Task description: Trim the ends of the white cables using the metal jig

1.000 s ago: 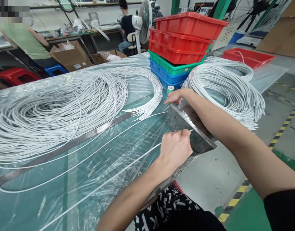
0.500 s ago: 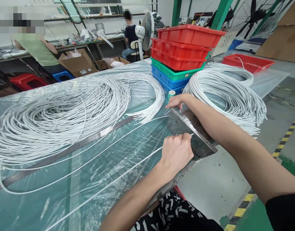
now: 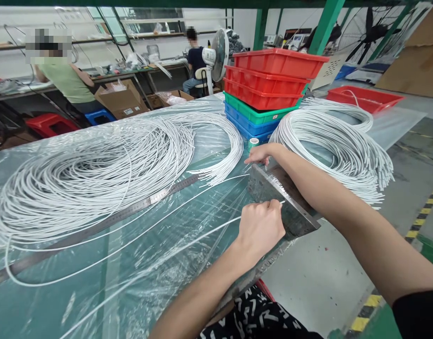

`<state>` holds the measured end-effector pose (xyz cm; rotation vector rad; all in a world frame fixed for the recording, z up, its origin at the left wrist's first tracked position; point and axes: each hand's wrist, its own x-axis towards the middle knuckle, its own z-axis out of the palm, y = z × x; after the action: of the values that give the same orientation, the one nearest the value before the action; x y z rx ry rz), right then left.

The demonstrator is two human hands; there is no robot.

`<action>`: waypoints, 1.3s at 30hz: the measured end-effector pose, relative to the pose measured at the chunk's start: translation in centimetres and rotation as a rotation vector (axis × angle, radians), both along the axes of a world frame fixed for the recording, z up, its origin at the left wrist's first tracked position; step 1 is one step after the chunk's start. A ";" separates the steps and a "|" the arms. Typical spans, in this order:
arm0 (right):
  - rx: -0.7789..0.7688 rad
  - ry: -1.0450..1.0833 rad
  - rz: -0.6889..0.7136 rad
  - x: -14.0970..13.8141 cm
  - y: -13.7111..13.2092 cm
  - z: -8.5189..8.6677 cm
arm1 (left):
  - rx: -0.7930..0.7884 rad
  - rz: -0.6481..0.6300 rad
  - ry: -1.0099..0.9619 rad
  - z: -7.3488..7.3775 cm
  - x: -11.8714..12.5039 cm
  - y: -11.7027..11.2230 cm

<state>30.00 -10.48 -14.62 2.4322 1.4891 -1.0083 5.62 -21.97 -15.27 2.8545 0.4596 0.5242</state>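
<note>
My left hand is closed in a fist around a white cable. A short tip of that cable pokes out past the thumb, beside a worn grey metal plate at the table's edge. My right hand is bent over the plate's far corner with its fingers curled. Whatever those fingers grip is hidden. Another strand of white cable runs from the left and ends near that corner. Shiny pale marks or bits show along the plate's upper edge.
A big coil of white cable lies left, beside a long steel ruler. Bundled cables lie at right. Red, green and blue bins are stacked behind a tape roll. Two people sit at a far bench.
The camera view has tilted up slightly, so everything sits a little lower in the picture. Both hands keep nearly the same place at the metal plate.
</note>
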 end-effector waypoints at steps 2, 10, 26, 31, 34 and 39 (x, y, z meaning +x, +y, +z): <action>0.006 0.004 0.000 0.0 0.0 0.0 | -0.003 -0.004 -0.009 -0.1 0.0 0.0; -0.004 -0.024 0.002 -0.5 -0.2 0.5 | -0.053 -0.041 0.042 1.2 -0.2 1.1; 0.567 0.642 0.241 -6.2 0.3 1.5 | -0.237 0.522 -0.179 1.3 -1.2 10.3; 0.516 0.798 0.335 -8.1 -0.2 1.8 | -0.311 0.534 -0.177 0.5 -1.0 11.1; 0.432 0.883 0.322 -8.0 -0.5 2.1 | -0.361 0.466 -0.179 0.1 -0.9 11.2; 0.520 0.835 0.072 -3.7 -0.6 1.2 | -0.444 0.457 -0.085 0.3 -5.6 12.0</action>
<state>26.26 -11.06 -13.40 2.3185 2.3006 -1.9883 0.06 -10.01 -15.01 2.2924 1.0741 0.5318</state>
